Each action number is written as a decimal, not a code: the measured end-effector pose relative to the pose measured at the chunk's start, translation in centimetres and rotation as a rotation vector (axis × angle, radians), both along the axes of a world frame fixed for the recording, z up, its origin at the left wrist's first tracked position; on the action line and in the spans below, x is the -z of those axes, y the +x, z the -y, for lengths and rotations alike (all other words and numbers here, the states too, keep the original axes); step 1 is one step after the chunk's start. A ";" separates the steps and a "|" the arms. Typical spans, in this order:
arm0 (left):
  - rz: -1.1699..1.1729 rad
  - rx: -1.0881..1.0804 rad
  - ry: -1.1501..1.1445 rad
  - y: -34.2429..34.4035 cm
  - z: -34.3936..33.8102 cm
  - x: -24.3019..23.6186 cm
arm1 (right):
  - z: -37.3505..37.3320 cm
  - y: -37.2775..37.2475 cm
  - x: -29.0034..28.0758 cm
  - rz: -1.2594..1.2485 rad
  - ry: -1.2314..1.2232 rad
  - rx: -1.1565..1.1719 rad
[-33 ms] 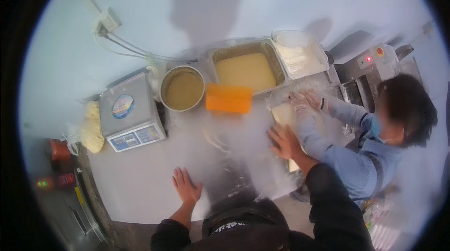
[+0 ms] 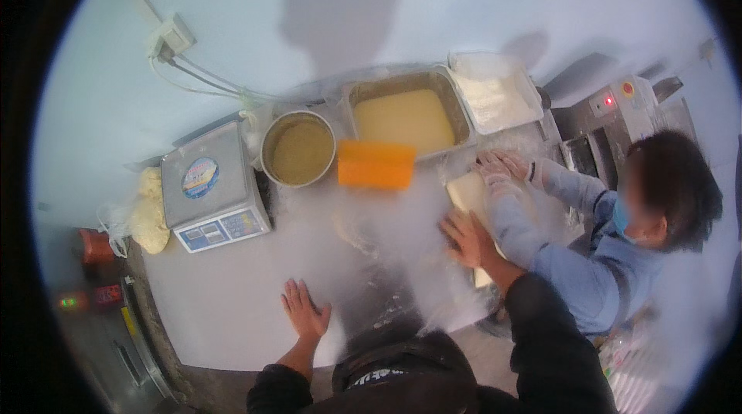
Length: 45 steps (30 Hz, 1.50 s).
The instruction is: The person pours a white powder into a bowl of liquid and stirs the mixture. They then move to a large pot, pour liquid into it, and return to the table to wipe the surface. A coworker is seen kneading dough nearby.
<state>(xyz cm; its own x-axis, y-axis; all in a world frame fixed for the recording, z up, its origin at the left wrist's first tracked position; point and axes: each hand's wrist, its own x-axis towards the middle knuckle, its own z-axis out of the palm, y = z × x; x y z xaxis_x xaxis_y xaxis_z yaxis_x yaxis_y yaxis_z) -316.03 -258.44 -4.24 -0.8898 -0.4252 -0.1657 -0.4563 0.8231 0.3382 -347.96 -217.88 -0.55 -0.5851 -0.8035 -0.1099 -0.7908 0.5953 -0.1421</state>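
Note:
My left hand (image 2: 306, 310) lies flat on the pale worktop (image 2: 224, 306) near its front edge, fingers stretched, nothing in it. Farther right, my right hand (image 2: 468, 241) is spread beside a long pale slab of dough (image 2: 467, 192), at its left edge; whether it touches the dough I cannot tell. A co-worker's gloved hands (image 2: 504, 166) press on the far end of that slab. Between the containers and me lies an orange rectangular piece (image 2: 376, 166) that looks like a plastic dough scraper, apart from both my hands.
Along the wall stand a digital scale (image 2: 224, 217), a round metal pot (image 2: 267, 153) of brownish filling, a metal tub (image 2: 464, 124) of yellowish contents and a white tray (image 2: 533, 109) with flour. Dough (image 2: 149, 217) sits left of the scale. The co-worker (image 2: 587, 267) stands close on my right, by a machine (image 2: 618, 97).

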 end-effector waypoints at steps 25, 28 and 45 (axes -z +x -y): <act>-0.121 -0.008 0.006 1.3 -0.1 0.3 | -0.9 3.6 -1.6 0.133 0.048 0.149; -0.097 -0.037 0.010 1.4 0.1 0.0 | -1.3 4.6 -1.1 0.166 -0.075 0.134; -0.238 -0.037 -0.015 2.0 -0.1 -0.8 | -1.8 7.9 4.7 0.184 -0.056 1.156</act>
<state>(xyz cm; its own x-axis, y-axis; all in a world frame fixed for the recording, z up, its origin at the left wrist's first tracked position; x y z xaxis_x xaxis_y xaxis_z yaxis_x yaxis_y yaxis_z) -314.00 -258.39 -3.40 -0.8867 -0.4592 0.0532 -0.3953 0.8129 0.4277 -340.07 -216.08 -5.27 -0.9496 0.1893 -0.2499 0.2515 0.9358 -0.2470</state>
